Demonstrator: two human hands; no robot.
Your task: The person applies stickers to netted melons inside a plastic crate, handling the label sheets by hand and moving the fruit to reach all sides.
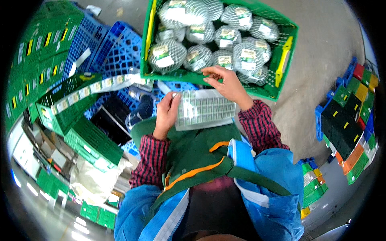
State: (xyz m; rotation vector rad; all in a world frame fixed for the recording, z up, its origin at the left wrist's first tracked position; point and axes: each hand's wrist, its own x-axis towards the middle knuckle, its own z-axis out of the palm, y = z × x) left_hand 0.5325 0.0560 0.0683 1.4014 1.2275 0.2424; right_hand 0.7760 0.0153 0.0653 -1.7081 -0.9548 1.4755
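Held against the green apron [193, 148], a sheet of labels [205, 108] is gripped at its left edge by the left hand [167, 114], fingers curled onto it. Above the sheet, the right hand [225, 82] is pinched at its fingertips, beside the net-wrapped produce [201, 56] in the green crate [285, 52].

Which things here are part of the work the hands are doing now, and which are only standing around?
In use:
- sheet of labels, held by the left hand
- right hand, fingers at the crate's edge
- green crate of netted, labelled produce

Lying about:
- blue pallets
- stacked green crates
- strip of labels
- coloured crates far right
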